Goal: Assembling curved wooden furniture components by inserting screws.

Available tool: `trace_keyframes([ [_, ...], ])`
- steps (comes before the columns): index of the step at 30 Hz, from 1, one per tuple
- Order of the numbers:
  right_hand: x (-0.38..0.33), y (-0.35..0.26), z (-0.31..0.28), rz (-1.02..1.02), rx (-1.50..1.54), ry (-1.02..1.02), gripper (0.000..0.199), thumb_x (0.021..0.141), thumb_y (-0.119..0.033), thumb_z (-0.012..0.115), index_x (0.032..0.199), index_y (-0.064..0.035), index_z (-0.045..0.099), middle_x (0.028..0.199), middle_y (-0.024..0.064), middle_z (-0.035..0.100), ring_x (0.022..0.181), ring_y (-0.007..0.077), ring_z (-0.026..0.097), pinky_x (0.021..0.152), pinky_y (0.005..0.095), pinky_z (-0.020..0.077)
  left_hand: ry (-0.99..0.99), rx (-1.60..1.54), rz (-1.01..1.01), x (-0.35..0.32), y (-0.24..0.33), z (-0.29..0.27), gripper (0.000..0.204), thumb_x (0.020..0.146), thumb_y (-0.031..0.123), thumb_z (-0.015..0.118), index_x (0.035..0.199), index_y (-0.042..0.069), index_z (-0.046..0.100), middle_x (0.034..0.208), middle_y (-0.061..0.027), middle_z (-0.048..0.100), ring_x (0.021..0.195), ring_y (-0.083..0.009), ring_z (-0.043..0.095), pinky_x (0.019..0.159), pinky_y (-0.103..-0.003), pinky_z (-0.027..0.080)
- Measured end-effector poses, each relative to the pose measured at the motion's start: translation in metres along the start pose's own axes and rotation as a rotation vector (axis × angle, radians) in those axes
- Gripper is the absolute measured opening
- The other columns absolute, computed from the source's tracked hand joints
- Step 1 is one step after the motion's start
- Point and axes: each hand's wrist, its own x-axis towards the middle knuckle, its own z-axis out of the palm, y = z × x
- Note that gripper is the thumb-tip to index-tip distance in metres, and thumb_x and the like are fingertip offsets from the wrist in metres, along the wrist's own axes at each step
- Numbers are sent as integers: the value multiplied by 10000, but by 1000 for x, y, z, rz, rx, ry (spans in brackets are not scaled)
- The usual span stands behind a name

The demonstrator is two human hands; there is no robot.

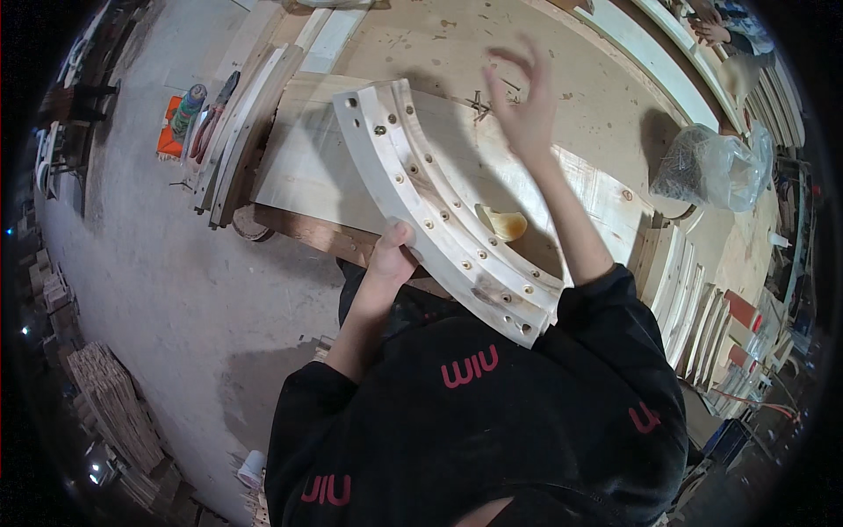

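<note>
A curved pale wooden piece [448, 215] with rows of drilled holes slants across the view, its lower end close to my body. My left hand [392, 255] grips its outer edge, thumb on the upper face. In one hole near the far end sits a dark metal fitting [379, 130]. Beyond the piece, my right hand [525, 110] is raised with fingers apart, somewhat blurred, and nothing shows in it. Beside that hand a few loose screws [478, 105] lie on the workbench [413, 48]. A yellowish curved scrap [502, 223] rests beyond the curved piece, partly behind it.
A clear plastic bag [711, 167] of metal fasteners stands at right. Stacked curved strips [680, 285] lie on the near right. Pliers [211, 119] and a green bottle [188, 112] are beside long wooden strips [250, 132] at left. Another person's hand [711, 33] shows at far right.
</note>
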Motion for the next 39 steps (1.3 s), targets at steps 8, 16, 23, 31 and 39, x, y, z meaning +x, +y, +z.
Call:
trace_keyframes([
  [8, -21, 150, -22, 262, -627, -354, 671, 702, -95, 638, 1290, -150, 320, 812, 61, 645, 748, 249, 615, 675, 372, 478, 57, -21, -17, 2, -2, -3, 773, 669, 376, 678, 1258, 34, 313, 1195, -82, 430, 1139, -230, 409, 972, -367, 334],
  [16, -4, 95, -30, 318, -305, -261, 662, 698, -30, 611, 1286, -153, 331, 757, 57, 641, 708, 204, 623, 641, 326, 493, 59, 7, -18, 8, -6, -11, 801, 680, 418, 654, 1291, 57, 285, 1245, -107, 411, 1147, -275, 409, 967, -419, 346],
  [23, 19, -61, -51, 183, 198, -592, 679, 707, 34, 603, 1300, -155, 333, 750, 24, 624, 740, 115, 606, 779, 279, 475, -1, 29, -11, 12, 2, -1, 833, 681, 425, 651, 1307, 45, 254, 1275, -113, 387, 1171, -278, 390, 982, -420, 329],
  [31, 19, -66, -46, -48, 6, -743, 768, 691, 2, 580, 1347, -185, 227, 762, 70, 631, 667, 217, 610, 632, 324, 493, -2, 60, -33, 11, 5, 2, 822, 686, 422, 645, 1304, 42, 258, 1277, -111, 387, 1174, -273, 392, 986, -413, 330],
  [39, 16, -73, -39, -53, -90, -814, 763, 713, -21, 589, 1353, -207, 218, 756, 86, 639, 635, 233, 624, 643, 342, 506, -40, 87, -31, 14, 8, 4, 819, 672, 401, 667, 1289, 33, 275, 1253, -116, 410, 1152, -267, 417, 972, -406, 349],
])
